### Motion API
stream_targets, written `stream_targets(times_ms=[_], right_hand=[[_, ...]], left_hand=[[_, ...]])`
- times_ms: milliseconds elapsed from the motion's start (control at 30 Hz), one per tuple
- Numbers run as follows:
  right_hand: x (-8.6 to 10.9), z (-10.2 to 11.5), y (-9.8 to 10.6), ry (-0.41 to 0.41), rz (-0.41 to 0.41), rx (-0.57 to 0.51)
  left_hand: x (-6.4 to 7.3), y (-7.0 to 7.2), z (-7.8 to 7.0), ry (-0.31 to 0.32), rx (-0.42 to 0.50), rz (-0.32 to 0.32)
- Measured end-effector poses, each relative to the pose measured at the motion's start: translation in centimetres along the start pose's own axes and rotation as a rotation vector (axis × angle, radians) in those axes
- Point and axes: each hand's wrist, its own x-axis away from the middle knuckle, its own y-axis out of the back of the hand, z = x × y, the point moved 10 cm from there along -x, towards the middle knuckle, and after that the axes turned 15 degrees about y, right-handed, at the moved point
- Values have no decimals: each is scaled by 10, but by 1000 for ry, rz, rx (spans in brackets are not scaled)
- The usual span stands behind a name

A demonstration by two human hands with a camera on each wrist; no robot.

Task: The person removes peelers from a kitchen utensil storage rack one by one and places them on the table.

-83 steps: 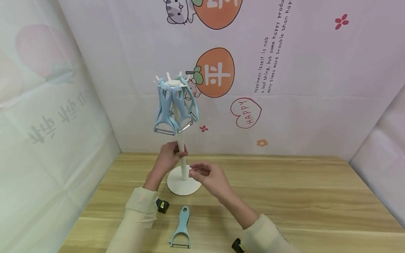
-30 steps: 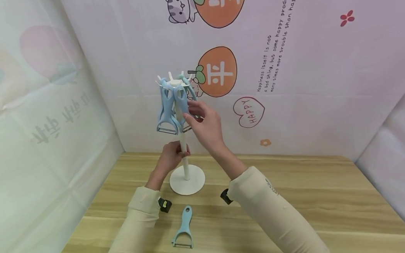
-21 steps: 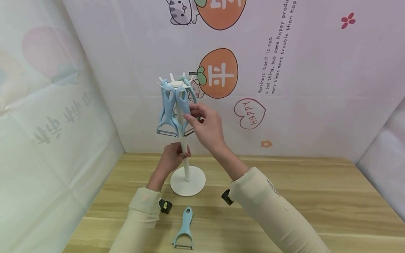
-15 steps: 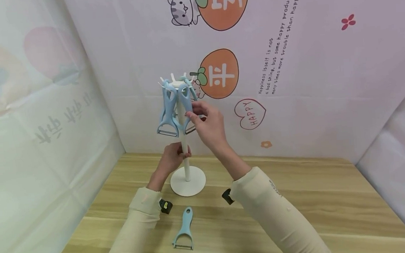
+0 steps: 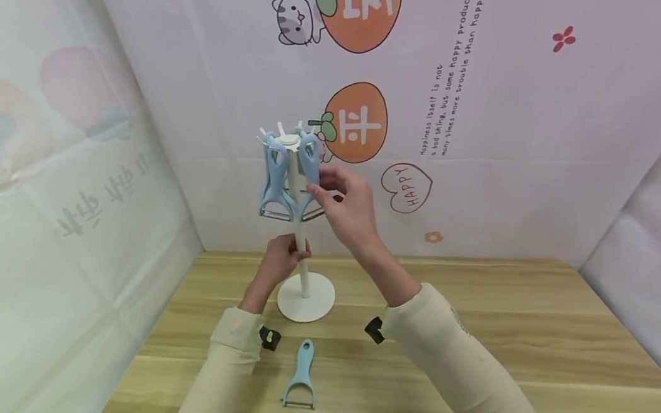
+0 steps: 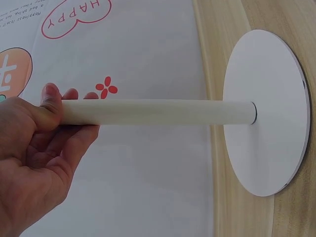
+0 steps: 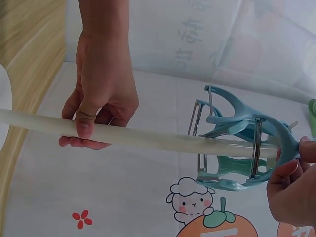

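Observation:
My left hand (image 5: 281, 257) grips the white post (image 6: 148, 112) of an upright stand partway up, thumb on one side and fingers on the other. Several blue peelers (image 5: 276, 178) hang by their handle holes from the hooks (image 5: 289, 138) around its top, blades down. One of them, a light blue peeler (image 5: 310, 160) at the front right, is pinched at its handle by my right hand (image 5: 350, 204); whether its hole is still on a hook I cannot tell. Another blue peeler (image 5: 303, 372) lies flat on the table in front of the stand, handle pointing toward it.
The stand's round white base (image 5: 307, 303) rests on the wooden table (image 5: 485, 323). A printed white cloth (image 5: 478, 204) hangs close behind, and another cloth (image 5: 74, 203) borders the left side.
My right hand has risen from beside the post to the hanging peelers and taken one by its handle. That peeler has shifted a little right. My left hand stays on the post.

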Motion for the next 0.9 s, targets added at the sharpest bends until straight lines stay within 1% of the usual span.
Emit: stream_targets(times_ms=[133, 233, 333, 533, 733, 900], right_hand=[[10, 2, 1, -16, 15, -5], [20, -1, 2, -40, 35, 0], [29, -4, 2, -47, 60, 11], [43, -12, 1, -58, 114, 39], [64, -26, -3, -122, 156, 31], [86, -37, -8, -188, 194, 15]], left_hand=[[0, -1, 0, 11, -6, 9], [1, -1, 0, 28, -6, 17], [1, 0, 1, 38, -14, 16], [1, 2, -2, 11, -12, -7], [1, -1, 1, 36, 6, 16], [1, 0, -1, 26, 10, 13]])
